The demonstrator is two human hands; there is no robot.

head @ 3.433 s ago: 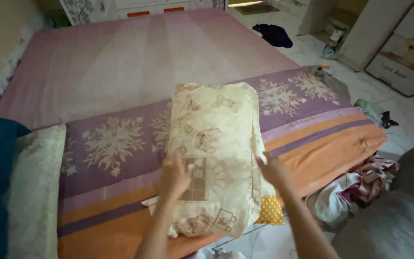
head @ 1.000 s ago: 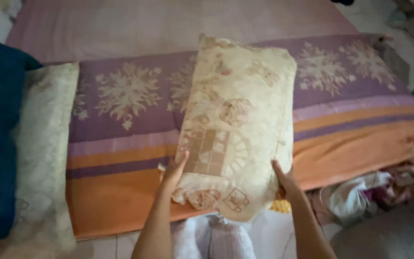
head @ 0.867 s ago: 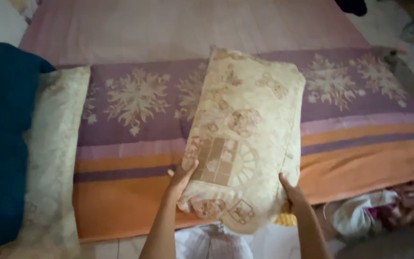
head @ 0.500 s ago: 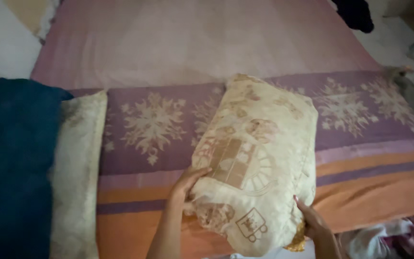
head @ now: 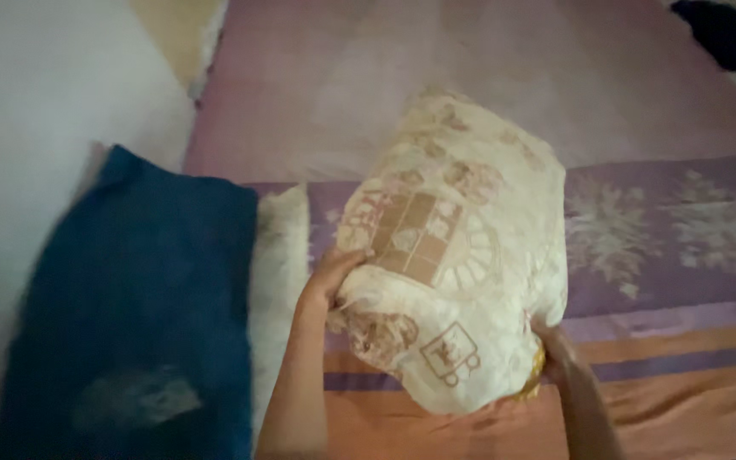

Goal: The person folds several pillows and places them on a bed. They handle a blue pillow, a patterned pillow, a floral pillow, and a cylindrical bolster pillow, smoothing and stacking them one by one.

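The cream, bear-printed pillow point(head: 457, 255) is raised over the striped bed point(head: 666, 358), the left hand point(head: 331, 277) and right hand point(head: 553, 349) gripping its near corners, fingers curled into fabric. Keeping both grips level should stop it sagging beside the white lacy pillow point(head: 278, 273).

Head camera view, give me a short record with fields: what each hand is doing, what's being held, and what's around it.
Left hand: grips the near left edge of the pillow
Right hand: grips the pillow's near right corner from beneath
Pillow: cream, printed with bears and a wheel, held over the bed
Bed cover: pink, purple with pale flowers, orange bands
Left of pillow: white cushion, then dark blue cushion
Far right corner: dark cloth
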